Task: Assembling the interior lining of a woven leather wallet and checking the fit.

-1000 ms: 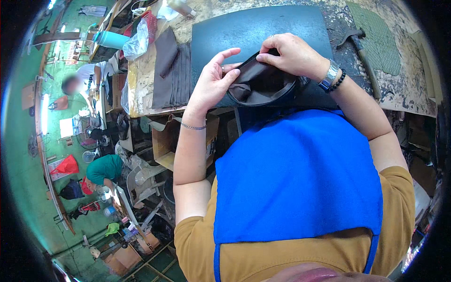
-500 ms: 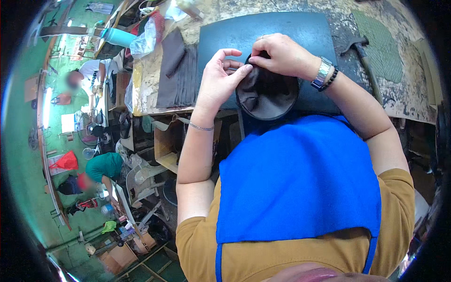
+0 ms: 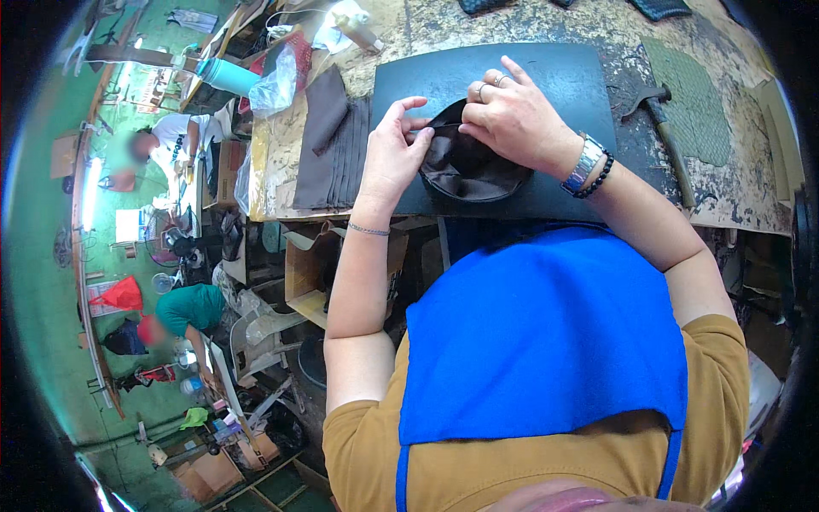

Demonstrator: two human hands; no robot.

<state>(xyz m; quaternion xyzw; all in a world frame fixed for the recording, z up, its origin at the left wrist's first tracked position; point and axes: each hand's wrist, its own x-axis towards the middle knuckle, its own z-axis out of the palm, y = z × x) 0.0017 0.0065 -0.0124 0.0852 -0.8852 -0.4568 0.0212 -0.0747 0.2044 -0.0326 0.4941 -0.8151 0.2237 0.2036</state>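
A round, black-edged piece with a dark brown fabric lining (image 3: 479, 167), perhaps a small bag or case, is held open side up over a dark board (image 3: 567, 94). My left hand (image 3: 397, 145) pinches the left part of its rim between thumb and fingers. From the right, my right hand (image 3: 522, 119), with rings on its fingers, grips the same rim near the far edge, thumb pressed at the lining. Its index finger points up and away. Left of the board lies a stack of dark brown fabric pieces (image 3: 328, 175).
A hammer (image 3: 670, 141) lies right of the board, beside a green textured sheet (image 3: 689, 98). At the far left are a bottle (image 3: 357, 32), a red basket (image 3: 299, 58) and a plastic bag (image 3: 275, 88). Two other people work further left; a chair (image 3: 260, 337) stands below them.
My left hand has closed in on the rim, where its fingers were spread before. The piece has turned and tilted, and my right hand has shifted along its edge. The view has moved slightly.
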